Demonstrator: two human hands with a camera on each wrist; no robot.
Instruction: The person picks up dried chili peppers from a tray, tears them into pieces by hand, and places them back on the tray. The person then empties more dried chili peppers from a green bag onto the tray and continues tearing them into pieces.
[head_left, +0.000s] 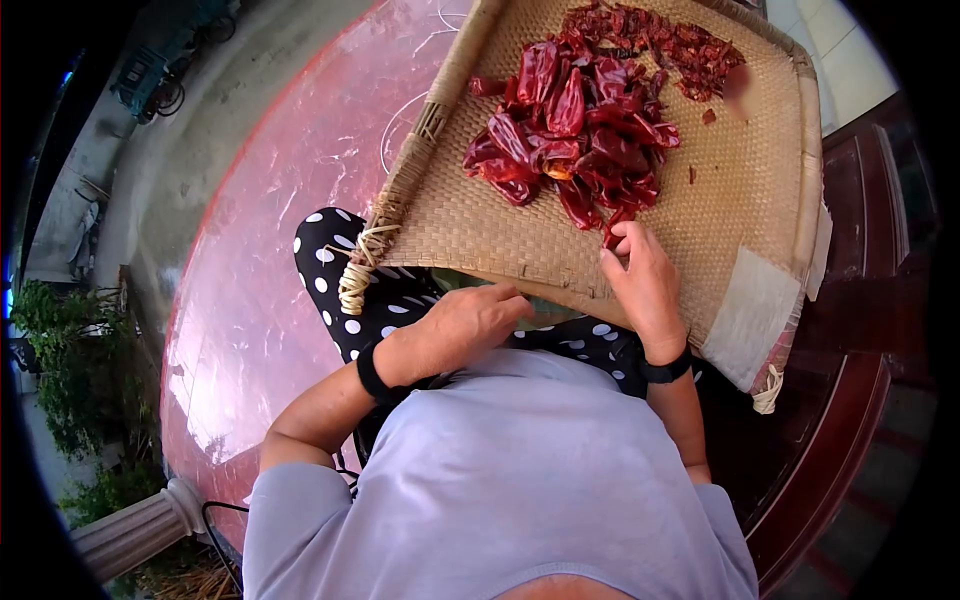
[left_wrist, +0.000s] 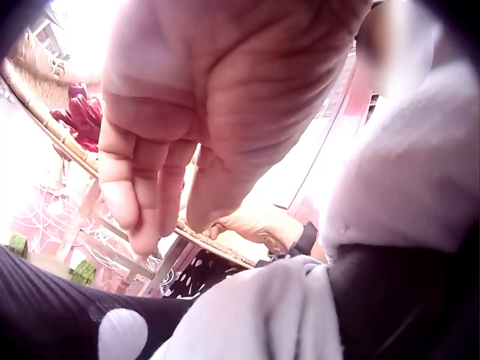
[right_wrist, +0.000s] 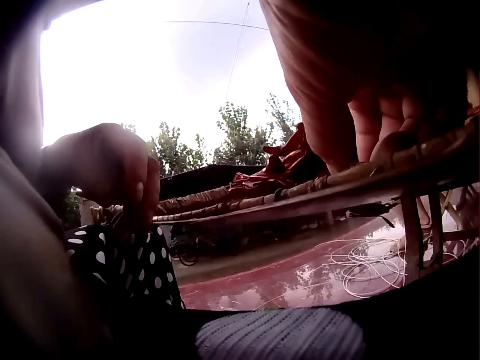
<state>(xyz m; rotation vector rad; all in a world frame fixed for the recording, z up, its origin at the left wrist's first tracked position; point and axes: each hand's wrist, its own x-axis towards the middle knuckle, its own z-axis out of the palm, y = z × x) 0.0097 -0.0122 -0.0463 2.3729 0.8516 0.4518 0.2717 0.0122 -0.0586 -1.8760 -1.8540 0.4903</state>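
Observation:
A heap of dried red chili peppers (head_left: 570,120) lies on a woven basket tray (head_left: 440,225). My right hand (head_left: 645,285) is over the tray's near part, thumb and forefinger at the tip of one chili pepper (head_left: 614,226) on the near side of the heap. In the right wrist view, the fingers of the right hand (right_wrist: 375,127) curl inward just above the tray's rim (right_wrist: 255,201). My left hand (head_left: 470,325) hangs before the near edge, over the lap, with its fingers loosely bent. The left wrist view shows nothing in the left hand (left_wrist: 202,112).
Small cut chili pieces (head_left: 690,50) are spread at the tray's far right. A pale patch (head_left: 752,315) covers its near right corner. The tray sits over polka-dot trousers (head_left: 325,260). White cord (right_wrist: 367,262) lies on the reddish floor (head_left: 270,270); a dark wooden door (head_left: 870,210) stands right.

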